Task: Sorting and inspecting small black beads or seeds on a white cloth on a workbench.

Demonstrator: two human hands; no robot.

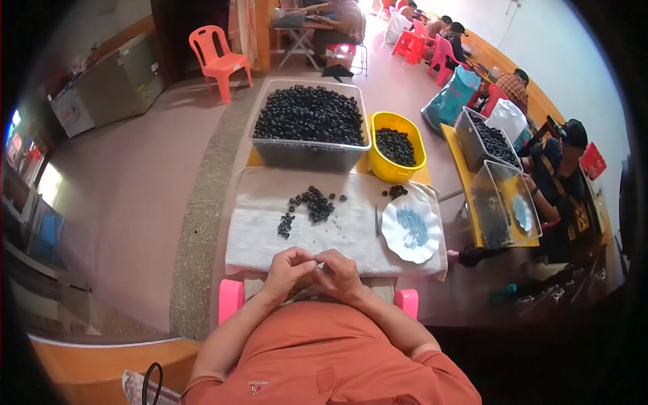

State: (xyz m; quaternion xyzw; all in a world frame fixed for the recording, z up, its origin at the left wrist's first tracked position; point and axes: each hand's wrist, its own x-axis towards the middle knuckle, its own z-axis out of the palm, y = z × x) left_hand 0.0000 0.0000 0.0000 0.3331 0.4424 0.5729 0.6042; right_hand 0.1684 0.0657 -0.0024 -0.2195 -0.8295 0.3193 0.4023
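Rolling away is the mishap that I would judge most likely here, because the black ring-shaped beads (317,206) lie loose on the white cloth (253,196), with no rim around them, and a sleeve or a wrist could push some of them over the near edge. The small dark piece (316,259), which is between the fingertips just above this edge, could also slip down to the lap if the pinch becomes weak. The scalloped white plate (433,247) rests near the right edge of the cloth, so a knock from the right elbow might tip it and scatter the light-blue bits (413,228); some tiny pale bits (337,227) lie already beside the beads, where they are easy to lose in the folds. The slim dark tool (377,221), close to the left side of the plate, could be swept away too. As for each hand, the left hand (289,271) is nearly closed, its fingers curled and its thumb and index fingertip pressed together at the small piece. The right hand (340,274) is bent in the same way and meets it there, so both seem to grip this one piece, though its exact kind is too small to tell.
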